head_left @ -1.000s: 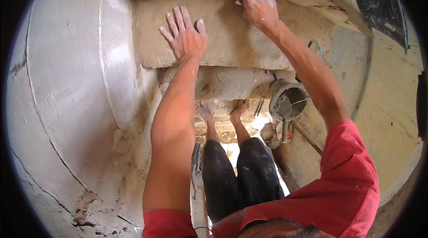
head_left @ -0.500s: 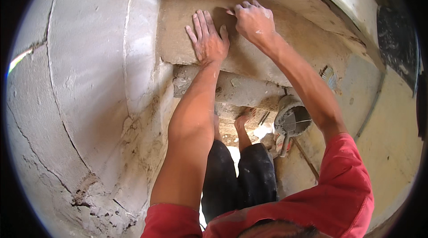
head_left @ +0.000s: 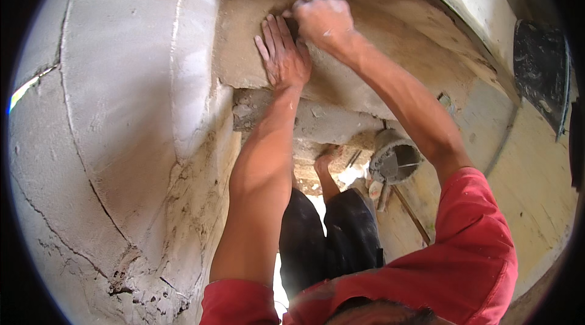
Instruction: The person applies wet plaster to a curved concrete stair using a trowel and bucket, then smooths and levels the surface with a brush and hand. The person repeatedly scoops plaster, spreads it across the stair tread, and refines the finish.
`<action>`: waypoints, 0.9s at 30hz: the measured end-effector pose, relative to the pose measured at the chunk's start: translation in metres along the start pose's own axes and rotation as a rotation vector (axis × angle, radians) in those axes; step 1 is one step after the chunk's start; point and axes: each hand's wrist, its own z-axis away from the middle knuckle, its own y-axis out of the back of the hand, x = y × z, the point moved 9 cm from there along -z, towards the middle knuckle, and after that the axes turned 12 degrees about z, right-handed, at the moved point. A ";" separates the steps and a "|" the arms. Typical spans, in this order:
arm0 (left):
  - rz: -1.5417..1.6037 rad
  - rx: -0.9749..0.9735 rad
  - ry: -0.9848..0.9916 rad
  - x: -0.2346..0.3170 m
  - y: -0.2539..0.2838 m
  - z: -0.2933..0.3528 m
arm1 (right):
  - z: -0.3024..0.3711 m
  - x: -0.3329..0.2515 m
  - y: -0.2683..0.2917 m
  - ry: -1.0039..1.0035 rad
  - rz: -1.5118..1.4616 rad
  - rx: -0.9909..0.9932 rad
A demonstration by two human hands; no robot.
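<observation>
My left hand [head_left: 285, 60] lies flat with its fingers stretched out on a tan, rough plastered surface [head_left: 239, 48]. Just to its right, my right hand [head_left: 326, 20] is closed, its fingers curled and slightly blurred over the same surface. Whatever it grips is mostly hidden; only a dark patch, perhaps a shadow or a thin tool, shows between the two hands. Both forearms are bare and reach up from red sleeves.
A grey cracked wall [head_left: 128, 75] rises on the left. Below the ledge, a mortar-caked bucket [head_left: 382, 153] sits on the right beside a thin stick [head_left: 415, 218]. A brush-like thing [head_left: 446, 103] lies farther right, and a splattered black panel [head_left: 539, 75] stands at the far right.
My right hand has moved left and slightly down, close to the left hand's fingertips. The left hand stays in about the same place, its thumb now nearer its fingers.
</observation>
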 end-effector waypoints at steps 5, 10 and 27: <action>0.074 0.055 -0.012 0.001 0.006 0.002 | 0.026 0.009 0.009 -0.039 0.017 -0.128; 0.060 0.062 -0.014 0.003 0.008 0.003 | 0.006 0.010 0.043 -0.182 0.067 0.275; 0.073 -0.010 0.029 0.000 0.006 0.003 | -0.049 -0.019 0.010 -0.134 0.042 0.037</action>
